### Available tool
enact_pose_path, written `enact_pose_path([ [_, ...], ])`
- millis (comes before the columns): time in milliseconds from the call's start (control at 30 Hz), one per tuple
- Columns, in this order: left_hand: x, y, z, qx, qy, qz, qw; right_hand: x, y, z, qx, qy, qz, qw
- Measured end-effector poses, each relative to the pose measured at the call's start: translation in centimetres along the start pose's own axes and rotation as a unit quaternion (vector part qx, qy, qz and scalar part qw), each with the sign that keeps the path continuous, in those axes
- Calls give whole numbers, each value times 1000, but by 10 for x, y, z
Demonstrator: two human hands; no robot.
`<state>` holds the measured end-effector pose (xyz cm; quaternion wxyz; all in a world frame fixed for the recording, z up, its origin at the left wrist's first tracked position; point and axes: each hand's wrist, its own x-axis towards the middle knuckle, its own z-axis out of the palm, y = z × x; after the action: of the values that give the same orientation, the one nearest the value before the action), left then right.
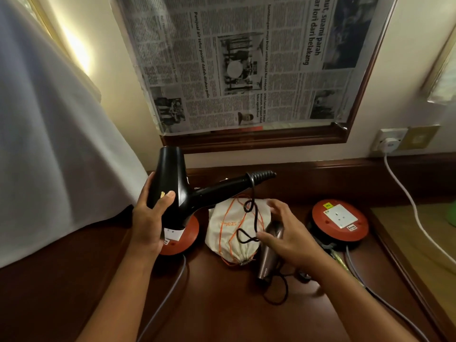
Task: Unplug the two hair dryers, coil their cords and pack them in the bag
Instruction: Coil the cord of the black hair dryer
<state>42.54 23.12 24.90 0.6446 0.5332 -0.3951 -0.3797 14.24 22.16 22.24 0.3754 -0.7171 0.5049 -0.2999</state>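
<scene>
Meanwhile — cinched bag (232, 230), contents unseen

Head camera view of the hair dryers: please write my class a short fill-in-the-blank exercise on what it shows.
1. The left hand holds up the ____ hair dryer.
2. The drawstring bag has cords coloured ____.
3. The brown hair dryer lies on the desk, to the ____ of the bag.
4. The right hand fingers touch the black ____.

Missing words: black; orange; right; cord

Black hair dryer (172, 183) in left hand (150, 218), right hand (283, 233) over bag (222, 233).
</scene>
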Motion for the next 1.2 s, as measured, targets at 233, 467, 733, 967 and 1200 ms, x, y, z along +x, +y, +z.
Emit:
enact_pose_path([
  [233,0,2,8,-20,-12,5,1000,20,-29,22,65,129,-76,987],
  [467,-1,0,5,-15,25,18,999,22,-34,26,325,147,-40,933],
  [733,4,1,-4,-31,49,11,998,5,-18,16,500,-56,97,859],
  [967,6,1,5,-44,42,-19,998,4,9,25,342,-53,97,933],
  [1200,2,1,6,-66,28,-56,996,9,26,40,337,-22,104,936],
])
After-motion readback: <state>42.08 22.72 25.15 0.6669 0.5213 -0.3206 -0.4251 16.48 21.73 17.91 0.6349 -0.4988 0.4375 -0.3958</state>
